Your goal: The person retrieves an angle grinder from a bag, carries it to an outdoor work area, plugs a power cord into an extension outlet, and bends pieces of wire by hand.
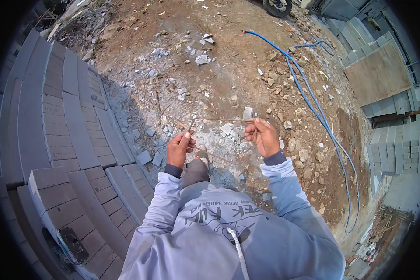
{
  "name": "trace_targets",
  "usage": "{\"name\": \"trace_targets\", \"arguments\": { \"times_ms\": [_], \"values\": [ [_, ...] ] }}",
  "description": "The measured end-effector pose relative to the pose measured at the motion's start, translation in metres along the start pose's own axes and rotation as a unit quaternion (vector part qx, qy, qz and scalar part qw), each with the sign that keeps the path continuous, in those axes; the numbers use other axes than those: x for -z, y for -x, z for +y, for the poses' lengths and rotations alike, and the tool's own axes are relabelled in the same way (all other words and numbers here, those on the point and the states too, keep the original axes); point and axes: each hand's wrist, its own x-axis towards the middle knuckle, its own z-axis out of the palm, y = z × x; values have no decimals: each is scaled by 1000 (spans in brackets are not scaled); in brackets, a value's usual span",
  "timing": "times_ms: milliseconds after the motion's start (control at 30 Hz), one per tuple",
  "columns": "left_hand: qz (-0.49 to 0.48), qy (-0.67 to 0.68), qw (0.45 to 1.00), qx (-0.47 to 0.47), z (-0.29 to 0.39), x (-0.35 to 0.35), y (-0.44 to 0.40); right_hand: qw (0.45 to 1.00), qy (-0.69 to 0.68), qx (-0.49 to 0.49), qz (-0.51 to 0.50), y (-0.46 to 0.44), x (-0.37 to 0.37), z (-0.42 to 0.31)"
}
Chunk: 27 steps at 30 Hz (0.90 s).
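Note:
A thin, brownish bent metal rod (221, 119) stretches between my two hands in front of my body. My left hand (177, 148) pinches it on the left, close to a sharp corner where the rod turns. On the other side, the fingers of my right hand (264, 136) are closed around its right end. A second thin length slants down and right from my left hand, low over the rubble; I cannot tell whether it belongs to the same rod. Below my hands, a leg and shoe (200, 156) show on the ground.
Stacked grey blocks (95, 135) line the left side, with a dark phone-like object (73, 243) on them. Broken rubble (203, 59) covers the dirt. A blue hose (312, 98) runs along the right, near more blocks (394, 149) and a wooden board (380, 74). A wheel (279, 7) stands at the top.

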Motion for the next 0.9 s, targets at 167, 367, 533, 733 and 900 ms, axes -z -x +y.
{"name": "trace_targets", "arguments": {
  "times_ms": [167, 367, 533, 733, 900],
  "values": [
    [18, -19, 1000, 14, 64, -15, -85, 995, -93, 21, -27, -82, -18, -59],
    [6, 11, 999, 38, 115, -63, -168, 989, -147, -7, -7, -144, 3, -93],
    [22, 93, 995, 42, 117, -111, -241, 986, -168, -6, -19, -220, 38, -126],
    [52, 126, 989, 52, 138, -184, -328, 997, -1, -83, -6, -327, 90, -186],
    [38, 122, 991, 45, 162, -233, -407, 998, -5, -61, -5, -393, 115, -251]
  ]
}}
